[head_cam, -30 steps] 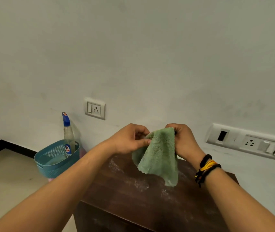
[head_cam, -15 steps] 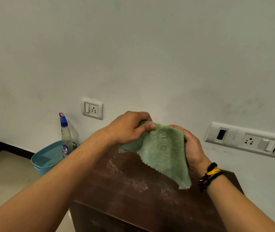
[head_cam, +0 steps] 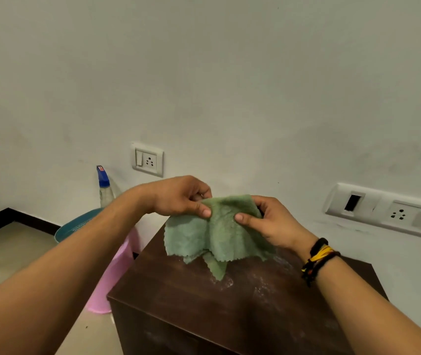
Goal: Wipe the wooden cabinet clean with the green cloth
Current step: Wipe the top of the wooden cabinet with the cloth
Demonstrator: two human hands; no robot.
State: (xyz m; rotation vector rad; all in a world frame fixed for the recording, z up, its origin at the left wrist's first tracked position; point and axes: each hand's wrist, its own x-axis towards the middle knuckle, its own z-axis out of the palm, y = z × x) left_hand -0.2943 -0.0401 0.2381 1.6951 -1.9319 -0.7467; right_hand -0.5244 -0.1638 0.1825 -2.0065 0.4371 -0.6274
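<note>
A green cloth (head_cam: 214, 237) with zigzag edges hangs above the dark wooden cabinet (head_cam: 204, 298). My left hand (head_cam: 178, 196) pinches its upper left edge between thumb and fingers. My right hand (head_cam: 270, 221) pinches the upper right part, thumb on the front of the fabric. The cloth's lower corners droop down close to the cabinet top. White dusty smears mark the cabinet top below and right of the cloth.
A teal basket (head_cam: 76, 224) stands left of the cabinet on something pink (head_cam: 117, 272), with a blue-capped spray bottle (head_cam: 104, 188) in it. A wall socket (head_cam: 147, 160) is behind, and a long socket strip (head_cam: 393, 213) at the right. Beige floor lies at the left.
The cloth has been spread wider between both hands. My right hand turned so its thumb now lies on the front of the fabric, and my left hand moved slightly left.
</note>
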